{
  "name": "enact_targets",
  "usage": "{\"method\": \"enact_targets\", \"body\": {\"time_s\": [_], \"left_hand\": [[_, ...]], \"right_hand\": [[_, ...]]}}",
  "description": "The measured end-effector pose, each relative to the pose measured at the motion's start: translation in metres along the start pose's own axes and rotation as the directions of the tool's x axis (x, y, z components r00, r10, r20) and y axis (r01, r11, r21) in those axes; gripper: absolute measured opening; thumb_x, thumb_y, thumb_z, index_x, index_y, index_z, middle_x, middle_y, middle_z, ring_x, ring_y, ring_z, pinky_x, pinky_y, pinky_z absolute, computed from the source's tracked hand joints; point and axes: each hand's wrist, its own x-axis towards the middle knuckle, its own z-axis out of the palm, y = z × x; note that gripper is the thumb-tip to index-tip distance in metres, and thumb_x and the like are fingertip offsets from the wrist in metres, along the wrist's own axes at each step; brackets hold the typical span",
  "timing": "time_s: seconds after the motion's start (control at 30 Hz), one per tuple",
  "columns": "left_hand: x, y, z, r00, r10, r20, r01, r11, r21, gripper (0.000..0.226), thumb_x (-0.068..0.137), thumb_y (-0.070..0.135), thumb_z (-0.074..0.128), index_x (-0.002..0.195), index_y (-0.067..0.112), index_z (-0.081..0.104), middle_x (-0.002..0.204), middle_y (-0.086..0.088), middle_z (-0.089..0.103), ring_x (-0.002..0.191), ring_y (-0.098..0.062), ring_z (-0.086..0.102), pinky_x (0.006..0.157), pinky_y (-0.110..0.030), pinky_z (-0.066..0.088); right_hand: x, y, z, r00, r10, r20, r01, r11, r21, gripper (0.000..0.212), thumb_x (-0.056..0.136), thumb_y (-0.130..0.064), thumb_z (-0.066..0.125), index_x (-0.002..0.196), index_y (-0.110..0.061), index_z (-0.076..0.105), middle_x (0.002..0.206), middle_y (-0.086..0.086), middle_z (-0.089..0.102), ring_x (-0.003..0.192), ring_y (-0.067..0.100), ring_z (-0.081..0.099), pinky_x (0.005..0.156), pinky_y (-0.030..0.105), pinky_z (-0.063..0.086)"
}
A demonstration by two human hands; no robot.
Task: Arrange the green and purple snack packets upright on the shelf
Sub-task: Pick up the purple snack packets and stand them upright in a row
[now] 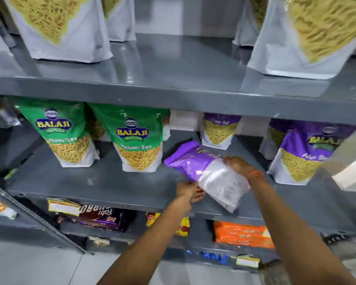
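Note:
A purple snack packet (203,167) lies flat and back side up on the grey middle shelf (90,182), its white bottom end toward me. My right hand (239,165) rests on its right edge and grips it. My left hand (188,192) holds its near left edge at the shelf front. Two green packets (62,132) (137,138) stand upright at the left. Further purple packets stand upright at the back (219,130) and at the right (304,153).
The shelf above carries large white sev pouches (60,27) (308,33). The lower shelf holds dark biscuit packs (99,219), yellow packets (183,225) and orange packs (243,235). A gap of bare shelf lies between the green packets and the right purple packet.

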Motion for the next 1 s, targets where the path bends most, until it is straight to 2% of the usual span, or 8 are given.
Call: {"method": "enact_targets", "body": {"time_s": [0.13, 0.2, 0.33, 0.53, 0.67, 0.83, 0.9, 1.0], "left_hand": [[-0.006, 0.001, 0.003, 0.995, 0.060, -0.077, -0.062, 0.998, -0.025, 0.026, 0.093, 0.003, 0.047, 0.068, 0.010, 0.048, 0.028, 0.003, 0.056, 0.026, -0.008, 0.055, 0.032, -0.020, 0.047], [-0.008, 0.006, 0.003, 0.990, 0.113, -0.090, -0.114, 0.993, -0.009, 0.024, 0.091, 0.003, 0.049, 0.068, 0.008, 0.052, 0.033, 0.003, 0.059, 0.028, -0.008, 0.057, 0.035, -0.020, 0.049], [-0.010, 0.017, 0.005, 0.946, 0.316, -0.071, -0.315, 0.949, 0.027, 0.020, 0.092, 0.007, 0.049, 0.076, 0.011, 0.059, 0.061, 0.001, 0.065, 0.042, -0.004, 0.063, 0.044, -0.019, 0.055], [0.015, 0.060, 0.023, 0.758, 0.652, 0.011, -0.626, 0.723, 0.292, 0.015, 0.093, 0.008, 0.048, 0.080, 0.007, 0.056, 0.085, -0.013, 0.055, 0.085, -0.018, 0.043, 0.076, -0.037, 0.041], [0.039, 0.060, 0.022, 0.712, 0.696, 0.093, -0.677, 0.644, 0.356, 0.015, 0.093, 0.002, 0.047, 0.093, -0.005, 0.060, 0.088, -0.012, 0.056, 0.077, -0.013, 0.045, 0.071, -0.031, 0.037], [0.036, 0.019, 0.029, 0.660, 0.742, -0.117, -0.667, 0.651, 0.361, 0.031, 0.082, -0.002, 0.062, 0.113, -0.001, 0.054, 0.112, -0.012, 0.050, 0.091, -0.017, 0.056, 0.087, -0.027, 0.050], [0.029, 0.000, 0.040, 0.666, 0.744, -0.050, -0.662, 0.621, 0.419, 0.034, 0.078, 0.004, 0.068, 0.111, 0.006, 0.057, 0.109, -0.008, 0.046, 0.086, -0.016, 0.055, 0.089, -0.035, 0.052], [0.026, -0.014, 0.049, 0.704, 0.706, 0.072, -0.657, 0.610, 0.443, 0.066, 0.071, 0.010, 0.077, 0.130, 0.007, 0.046, 0.124, -0.012, 0.048, 0.111, -0.021, 0.055, 0.103, -0.039, 0.046]], "right_hand": [[0.011, 0.030, -0.006, 0.993, 0.115, 0.000, -0.109, 0.941, 0.319, 0.037, 0.097, -0.018, 0.040, 0.121, 0.007, 0.051, 0.134, 0.016, 0.052, 0.119, 0.032, 0.052, 0.091, 0.031, 0.041], [0.005, 0.026, -0.011, 0.997, 0.076, -0.030, -0.057, 0.910, 0.410, 0.025, 0.093, -0.014, 0.049, 0.096, 0.007, 0.061, 0.096, 0.019, 0.061, 0.082, 0.029, 0.059, 0.072, 0.033, 0.042], [0.002, 0.032, -0.011, 0.987, 0.018, -0.157, 0.113, 0.614, 0.781, 0.024, 0.088, 0.001, 0.053, 0.106, 0.014, 0.061, 0.070, 0.023, 0.068, 0.052, 0.011, 0.048, 0.061, 0.029, 0.039], [0.002, 0.037, -0.012, 0.896, 0.001, -0.443, 0.423, 0.299, 0.855, 0.017, 0.092, 0.005, 0.043, 0.087, -0.004, 0.056, 0.077, 0.006, 0.053, 0.069, 0.014, 0.044, 0.072, 0.023, 0.038], [0.011, 0.044, 0.010, 0.851, 0.068, -0.521, 0.458, 0.393, 0.798, 0.018, 0.092, 0.007, 0.041, 0.101, 0.006, 0.056, 0.087, 0.008, 0.056, 0.068, 0.010, 0.044, 0.066, 0.022, 0.040], [0.023, 0.049, 0.011, 0.893, 0.099, -0.439, 0.381, 0.352, 0.855, 0.028, 0.089, 0.002, 0.038, 0.078, -0.011, 0.060, 0.071, 0.005, 0.057, 0.059, 0.007, 0.050, 0.056, 0.020, 0.041], [0.026, 0.043, 0.005, 0.931, 0.105, -0.349, 0.308, 0.284, 0.908, 0.030, 0.089, -0.005, 0.035, 0.069, -0.018, 0.054, 0.073, 0.001, 0.056, 0.065, 0.011, 0.049, 0.058, 0.024, 0.039], [0.024, 0.039, 0.008, 0.962, 0.082, -0.259, 0.234, 0.235, 0.943, 0.034, 0.093, -0.014, 0.027, 0.069, -0.019, 0.050, 0.068, -0.001, 0.063, 0.062, 0.014, 0.053, 0.053, 0.023, 0.045]]}}
